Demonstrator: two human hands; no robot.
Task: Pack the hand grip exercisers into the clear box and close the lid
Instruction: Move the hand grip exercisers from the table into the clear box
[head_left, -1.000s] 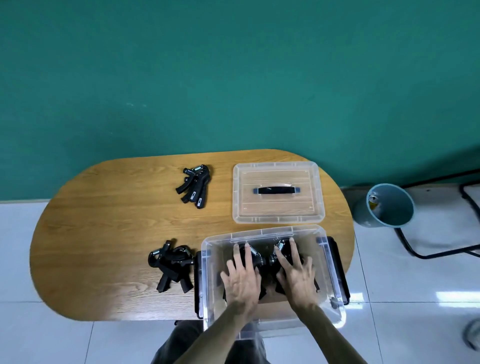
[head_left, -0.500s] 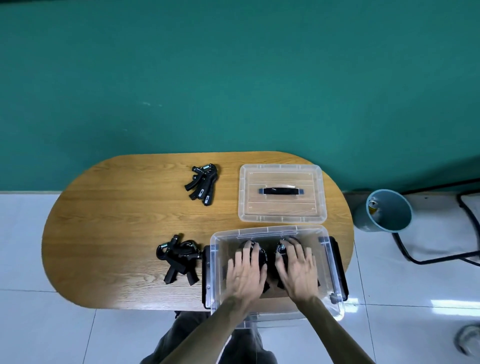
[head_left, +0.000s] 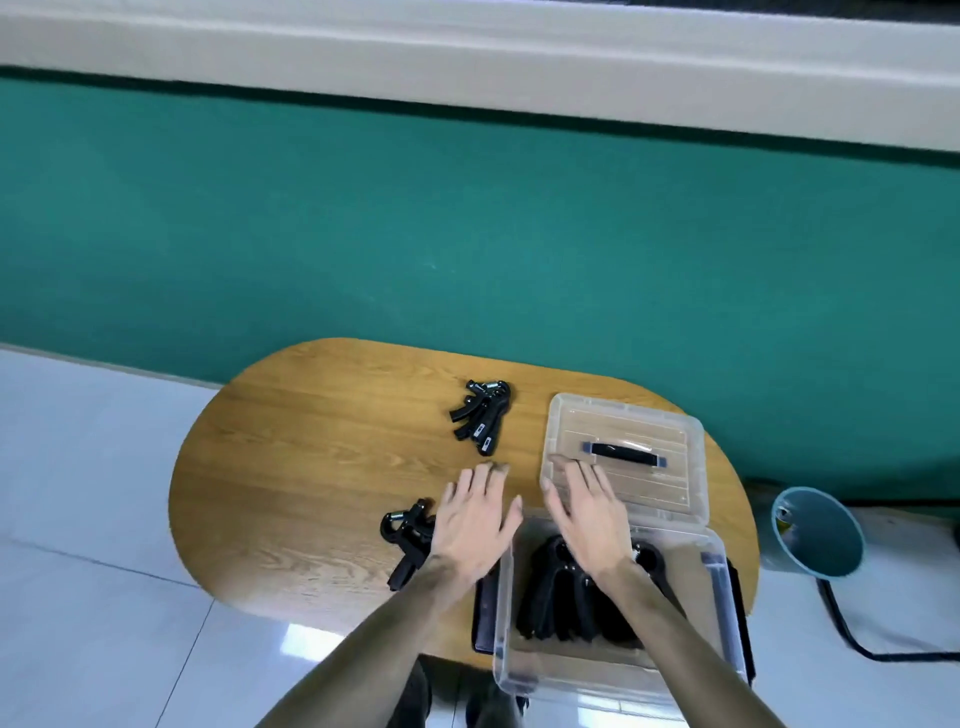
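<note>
Head view: both hands, left (head_left: 475, 525) and right (head_left: 589, 517), hover spread and empty beyond the clear box (head_left: 724, 613), lid (head_left: 685, 499) off.

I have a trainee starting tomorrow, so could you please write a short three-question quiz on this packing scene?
1. True or false: the lid is already on the clear box.
2. How many piles of hand grip exercisers lie on the table outside the box?
A. none
B. one
C. two
3. What do the left hand and right hand hold?

Key
1. False: the lid lies flat on the table behind the open box.
2. C: a far pile beside the lid and a near pile left of the box; more exercisers are already inside.
3. Nothing: both are open with fingers spread, held over the box's far edge.
</note>
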